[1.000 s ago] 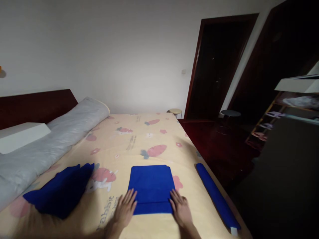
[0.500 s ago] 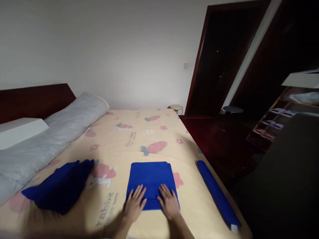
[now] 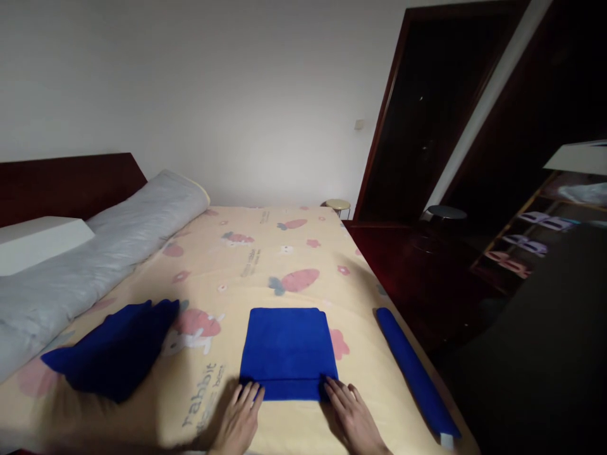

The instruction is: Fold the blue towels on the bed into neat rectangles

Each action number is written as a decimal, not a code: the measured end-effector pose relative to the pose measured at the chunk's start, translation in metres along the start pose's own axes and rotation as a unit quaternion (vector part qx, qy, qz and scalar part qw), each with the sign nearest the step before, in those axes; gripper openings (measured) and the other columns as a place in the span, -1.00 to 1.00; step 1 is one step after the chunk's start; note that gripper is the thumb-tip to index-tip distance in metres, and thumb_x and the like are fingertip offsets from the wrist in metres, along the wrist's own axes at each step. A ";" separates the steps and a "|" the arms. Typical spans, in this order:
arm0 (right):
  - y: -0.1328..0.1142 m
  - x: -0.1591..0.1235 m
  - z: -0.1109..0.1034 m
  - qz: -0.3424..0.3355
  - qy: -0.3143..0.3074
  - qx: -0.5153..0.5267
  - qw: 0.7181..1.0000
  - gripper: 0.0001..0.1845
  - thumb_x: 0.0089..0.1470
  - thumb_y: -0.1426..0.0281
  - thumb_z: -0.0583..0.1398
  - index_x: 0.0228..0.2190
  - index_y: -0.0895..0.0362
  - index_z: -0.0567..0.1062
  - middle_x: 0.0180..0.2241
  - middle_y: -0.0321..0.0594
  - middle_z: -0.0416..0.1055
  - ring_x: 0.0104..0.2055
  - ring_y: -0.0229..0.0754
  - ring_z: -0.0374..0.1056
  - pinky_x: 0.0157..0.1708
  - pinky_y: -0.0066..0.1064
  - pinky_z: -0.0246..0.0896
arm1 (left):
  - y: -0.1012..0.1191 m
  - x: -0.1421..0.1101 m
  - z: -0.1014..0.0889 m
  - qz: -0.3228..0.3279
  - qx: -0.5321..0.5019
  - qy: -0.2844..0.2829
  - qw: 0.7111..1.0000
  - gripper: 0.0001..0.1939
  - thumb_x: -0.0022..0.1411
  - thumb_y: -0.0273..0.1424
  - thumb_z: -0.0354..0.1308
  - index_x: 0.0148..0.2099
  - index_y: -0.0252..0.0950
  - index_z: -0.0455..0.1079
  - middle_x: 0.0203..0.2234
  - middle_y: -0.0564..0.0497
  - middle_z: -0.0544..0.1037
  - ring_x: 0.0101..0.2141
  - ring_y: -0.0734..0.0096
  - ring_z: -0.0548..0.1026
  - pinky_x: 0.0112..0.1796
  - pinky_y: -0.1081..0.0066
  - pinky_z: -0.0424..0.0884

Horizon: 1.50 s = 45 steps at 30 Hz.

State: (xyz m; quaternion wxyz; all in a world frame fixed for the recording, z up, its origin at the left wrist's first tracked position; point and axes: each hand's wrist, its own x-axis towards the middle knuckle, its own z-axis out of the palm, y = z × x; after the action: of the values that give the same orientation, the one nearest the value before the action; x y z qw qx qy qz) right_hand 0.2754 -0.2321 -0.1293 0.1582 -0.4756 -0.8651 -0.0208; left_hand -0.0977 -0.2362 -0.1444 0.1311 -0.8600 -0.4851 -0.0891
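Observation:
A folded blue towel lies flat on the yellow patterned bed sheet, a narrow flap showing along its near edge. My left hand rests open on the sheet, fingertips touching the towel's near left corner. My right hand lies open too, fingertips at the near right corner. Neither hand holds anything.
A loose pile of dark blue cloth lies to the left. A rolled blue towel sits along the bed's right edge. A grey rolled quilt and white pillow lie by the headboard. Dark floor, stools and a doorway are on the right.
Both hands slid from on top of the towel back to its near corners, spreading apart. The towel stays flat in place.

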 end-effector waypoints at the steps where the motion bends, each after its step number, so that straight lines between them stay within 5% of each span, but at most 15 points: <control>1: -0.002 0.000 0.004 0.011 0.006 -0.004 1.000 -0.39 0.15 0.47 0.02 0.23 0.00 0.22 0.21 -0.19 0.29 0.17 -0.06 0.30 0.12 -0.16 0.12 | 0.002 0.003 0.004 -0.011 0.003 -0.010 1.000 -0.29 0.11 -0.61 -0.06 0.30 -0.05 0.19 0.12 0.08 0.49 0.09 0.26 0.43 0.14 0.23 0.30; 8: -0.008 0.020 -0.007 0.055 0.057 0.007 0.997 -0.65 0.20 0.39 0.08 0.00 -0.01 0.44 -0.02 -0.23 0.51 -0.01 -0.09 0.40 0.00 -0.23 0.15 | -0.014 0.021 -0.011 -0.057 -0.013 -0.055 0.997 -0.31 0.06 -0.71 -0.10 0.16 -0.07 0.35 0.06 0.10 0.53 0.06 0.31 0.44 0.11 0.25 0.31; 13: -0.015 0.036 -0.038 0.102 -0.004 0.067 0.993 -0.64 0.02 0.59 0.02 -0.25 0.05 0.52 -0.28 -0.25 0.52 -0.19 -0.14 0.36 -0.07 -0.29 0.13 | -0.020 0.038 -0.050 -0.091 -0.071 -0.083 0.990 -0.44 0.12 -0.68 -0.10 0.03 -0.09 0.44 -0.08 0.07 0.58 -0.04 0.27 0.47 0.07 0.22 0.31; 20: -0.019 0.020 -0.060 0.118 -0.115 0.155 0.974 -0.63 -0.16 0.53 0.04 -0.31 0.10 0.52 -0.24 -0.18 0.51 -0.09 -0.06 0.33 -0.02 -0.28 0.13 | -0.017 0.021 -0.089 -0.084 -0.246 -0.168 0.951 -0.51 0.03 -0.67 -0.04 -0.10 -0.10 0.46 -0.14 0.08 0.56 -0.03 0.32 0.42 0.06 0.33 0.24; 26: -0.015 0.025 -0.058 0.202 -0.109 0.172 0.958 -0.47 -0.15 0.55 0.00 -0.10 0.12 0.46 -0.16 -0.15 0.49 -0.10 -0.08 0.36 -0.04 -0.29 0.19 | -0.027 0.029 -0.074 -0.236 -0.282 -0.186 0.911 -0.53 0.00 -0.65 0.01 -0.09 -0.12 0.46 -0.17 0.12 0.61 -0.09 0.42 0.50 -0.01 0.45 0.33; 30: -0.042 0.037 -0.041 0.176 -0.029 0.120 0.977 -0.43 -0.12 0.56 0.02 -0.02 0.11 0.44 -0.03 -0.11 0.45 0.00 -0.02 0.31 0.05 -0.19 0.12 | -0.003 0.044 -0.057 -0.288 -0.209 -0.125 0.926 -0.54 0.11 -0.61 -0.06 0.01 -0.22 0.44 0.02 -0.05 0.53 0.13 0.18 0.37 0.13 0.15 0.23; 32: -0.067 0.049 -0.023 0.156 0.008 0.107 0.982 -0.47 -0.06 0.54 0.05 -0.02 0.06 0.46 -0.01 -0.15 0.46 0.02 -0.04 0.31 0.11 -0.19 0.08 | 0.025 0.051 -0.046 -0.257 -0.153 -0.063 0.952 -0.44 0.13 -0.64 -0.12 0.13 -0.22 0.37 0.11 -0.06 0.47 0.16 0.19 0.34 0.14 0.12 0.23; 36: -0.100 0.069 0.013 0.151 0.009 0.108 0.982 -0.51 0.04 0.51 0.07 0.01 0.04 0.46 0.03 -0.19 0.48 0.09 -0.07 0.33 0.18 -0.19 0.02 | 0.066 0.057 -0.024 -0.062 -0.085 0.017 0.994 -0.34 0.17 -0.64 -0.13 0.29 -0.15 0.20 0.23 0.07 0.37 0.20 0.38 0.32 0.16 0.29 0.25; 41: -0.056 0.045 0.017 0.096 -0.007 0.094 0.991 -0.49 0.25 0.35 -0.01 0.22 -0.01 0.26 0.23 -0.24 0.25 0.27 -0.12 0.17 0.24 -0.21 -0.01 | 0.033 0.034 -0.022 -0.027 -0.021 0.026 0.999 -0.38 0.37 -0.38 -0.13 0.41 -0.08 -0.20 0.31 0.10 0.20 0.25 0.40 0.23 0.14 0.27 0.26; 45: -0.028 0.021 0.002 0.139 0.010 0.067 0.988 -0.47 0.31 0.17 -0.06 0.24 0.01 0.22 0.27 -0.21 0.17 0.31 -0.05 0.10 0.25 -0.13 0.00 | 0.010 0.023 -0.036 -0.061 -0.007 0.042 0.997 -0.39 0.41 -0.31 -0.16 0.41 -0.07 -0.27 0.30 0.07 0.22 0.25 0.37 0.23 0.19 0.20 0.19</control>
State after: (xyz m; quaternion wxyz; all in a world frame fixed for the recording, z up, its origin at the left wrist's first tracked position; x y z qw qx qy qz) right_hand 0.2407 -0.2297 -0.1217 0.1997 -0.5793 -0.7884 0.0543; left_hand -0.0784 -0.2338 -0.1048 0.1398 -0.8253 -0.5299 -0.1364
